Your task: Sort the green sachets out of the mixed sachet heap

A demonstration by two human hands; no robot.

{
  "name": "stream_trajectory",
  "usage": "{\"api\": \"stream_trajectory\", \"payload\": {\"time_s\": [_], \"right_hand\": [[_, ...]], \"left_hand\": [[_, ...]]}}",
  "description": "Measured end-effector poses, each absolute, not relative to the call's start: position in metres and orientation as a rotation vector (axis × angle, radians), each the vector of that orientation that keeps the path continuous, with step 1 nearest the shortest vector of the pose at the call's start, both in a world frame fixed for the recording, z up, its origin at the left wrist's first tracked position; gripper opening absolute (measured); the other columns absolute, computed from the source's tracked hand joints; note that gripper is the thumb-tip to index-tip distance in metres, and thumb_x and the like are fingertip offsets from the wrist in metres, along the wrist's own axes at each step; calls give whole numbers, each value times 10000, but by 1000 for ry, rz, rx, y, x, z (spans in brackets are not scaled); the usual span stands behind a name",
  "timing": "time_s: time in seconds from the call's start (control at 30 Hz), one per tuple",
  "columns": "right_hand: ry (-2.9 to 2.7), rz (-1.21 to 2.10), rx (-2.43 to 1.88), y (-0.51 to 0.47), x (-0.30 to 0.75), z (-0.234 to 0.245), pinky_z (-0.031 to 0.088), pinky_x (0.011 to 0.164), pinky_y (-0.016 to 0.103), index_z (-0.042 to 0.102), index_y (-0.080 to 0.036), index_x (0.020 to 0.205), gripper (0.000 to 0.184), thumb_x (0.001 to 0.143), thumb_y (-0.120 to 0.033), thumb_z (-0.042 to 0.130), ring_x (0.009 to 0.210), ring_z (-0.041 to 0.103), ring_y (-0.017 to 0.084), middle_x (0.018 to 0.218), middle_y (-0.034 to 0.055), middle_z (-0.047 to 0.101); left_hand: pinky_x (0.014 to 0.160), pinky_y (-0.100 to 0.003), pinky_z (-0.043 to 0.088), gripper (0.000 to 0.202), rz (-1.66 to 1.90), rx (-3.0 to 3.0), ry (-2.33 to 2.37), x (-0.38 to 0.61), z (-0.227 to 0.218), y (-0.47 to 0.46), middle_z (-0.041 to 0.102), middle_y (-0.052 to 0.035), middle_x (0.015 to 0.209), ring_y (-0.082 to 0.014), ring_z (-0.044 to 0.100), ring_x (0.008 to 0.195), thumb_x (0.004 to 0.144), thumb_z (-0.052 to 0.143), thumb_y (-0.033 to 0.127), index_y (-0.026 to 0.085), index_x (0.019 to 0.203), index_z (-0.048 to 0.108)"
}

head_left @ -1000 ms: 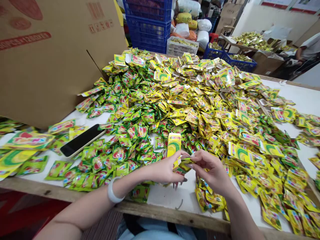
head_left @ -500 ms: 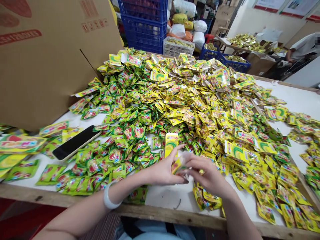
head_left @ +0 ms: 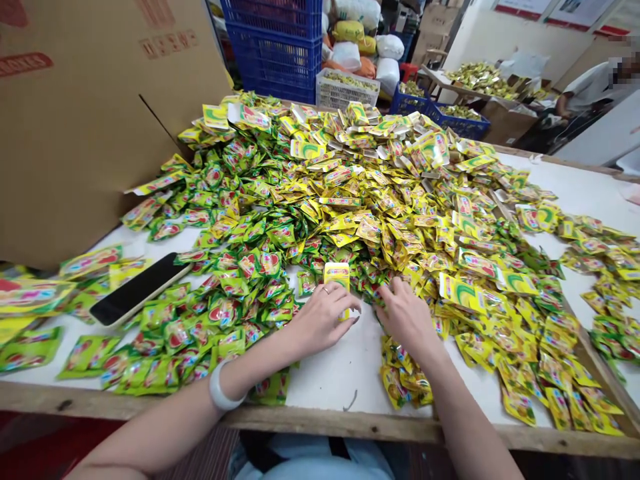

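Loose packets crowd both hands, so a spill or mix-up looks possible.
The left hand (head_left: 327, 315) covers part of the yellow box (head_left: 337, 272), back from the middle of the bench's (head_left: 323, 383) near edge; the right hand (head_left: 405, 315) reaches the margin of the packet heap (head_left: 367, 230). I cannot tell whether either hand's fingers grip anything. A sweeping right forearm (head_left: 463, 407) could push the yellow packets (head_left: 395, 387) over that edge; mingled colours could cause a wrong pick.

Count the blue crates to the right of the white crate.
2. One blue crate is just right of the white crate; the second blue crate is farther right. Others may be hidden behind.
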State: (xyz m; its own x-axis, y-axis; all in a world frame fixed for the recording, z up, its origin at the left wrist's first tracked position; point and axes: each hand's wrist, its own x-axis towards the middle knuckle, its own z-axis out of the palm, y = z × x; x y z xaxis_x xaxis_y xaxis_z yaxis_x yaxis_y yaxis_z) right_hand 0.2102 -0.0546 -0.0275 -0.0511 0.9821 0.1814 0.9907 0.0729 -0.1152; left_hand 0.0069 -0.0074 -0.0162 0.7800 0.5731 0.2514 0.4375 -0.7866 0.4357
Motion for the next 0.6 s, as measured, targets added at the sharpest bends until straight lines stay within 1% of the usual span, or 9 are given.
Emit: {"api": "stream_trajectory", "payload": {"time_s": [0.07, 0.1, 0.17, 0.27, 0.37, 0.43, 0.5, 0.6], "right_hand": [[-2074, -38, -1957, -53, 215, -17, 443, 596, 275, 631, -176, 831, 72, 859, -193, 567, 899, 575, 226, 991, 118, 575], [-2013, -1, -1888, -53, 223, -12, 452, 609, 282, 642, -175, 837, 96, 863, -194, 551, 892, 585, 221, 996, 116, 585], [-1870, 155, -1703, -53, 243, -6, 462, 619, 281, 654, -180, 887, 132, 882, -245, 540, 860, 601, 201, 984, 97, 605], [-1586, 446, -1516, -53, 271, -7, 431, 532, 246, 642, -189, 943, 183, 887, -354, 586, 723, 599, 159, 889, 62, 629], [-1253, 600, -1374, -53, 283, -10, 415, 478, 219, 611, -184, 966, 242, 850, -391, 659, 650, 604, 141, 834, 50, 648], [-1111, 657, -1291, -52, 284, -12, 420, 458, 212, 591, -177, 968, 274, 825, -388, 693, 649, 624, 148, 822, 51, 657], [-1047, 706, -1254, -50, 284, -12, 428, 436, 212, 580, -173, 964, 307, 796, -389, 721, 632, 633, 154, 800, 46, 657], [-996, 756, -1235, -49, 282, -7, 427, 402, 210, 577, -169, 932, 348, 754, -413, 749, 588, 634, 154, 776, 37, 654]], "left_hand": [[943, -370, 399, 142, 561, 2611, 682, 10, -14, -13, 619, -55, 971, -208, 529, 996, 946, 521, 253, 167, 1000, 621], [926, -355, 407, 147, 549, 2613, 619, 11, -14, -16, 623, -59, 968, -202, 536, 984, 948, 517, 256, 163, 994, 621], [900, -341, 422, 161, 468, 2621, 491, 15, -14, -24, 633, -72, 1008, -204, 547, 997, 941, 526, 257, 151, 1023, 616], [891, -354, 438, 198, 341, 2646, 397, 26, -14, -30, 639, -99, 1083, -226, 556, 1033, 919, 553, 241, 127, 1075, 597], [957, -364, 437, 272, 335, 2687, 329, 49, -14, -26, 626, -146, 1175, -241, 550, 1128, 905, 525, 162, 88, 1164, 563], [1028, -372, 413, 382, 344, 2725, 258, 70, -19, -18, 569, -188, 1298, -250, 499, 1251, 894, 495, 110, 50, 1272, 508], [1063, -401, 398, 445, 310, 2753, 231, 93, -31, -8, 512, -208, 1376, -264, 442, 1332, 890, 468, 79, 34, 1333, 471], [1063, -436, 405, 405, 248, 2688, 300, 113, -53, 5, 558, -195, 1332, -274, 491, 1298, 899, 417, 52, 55, 1287, 534]]}}
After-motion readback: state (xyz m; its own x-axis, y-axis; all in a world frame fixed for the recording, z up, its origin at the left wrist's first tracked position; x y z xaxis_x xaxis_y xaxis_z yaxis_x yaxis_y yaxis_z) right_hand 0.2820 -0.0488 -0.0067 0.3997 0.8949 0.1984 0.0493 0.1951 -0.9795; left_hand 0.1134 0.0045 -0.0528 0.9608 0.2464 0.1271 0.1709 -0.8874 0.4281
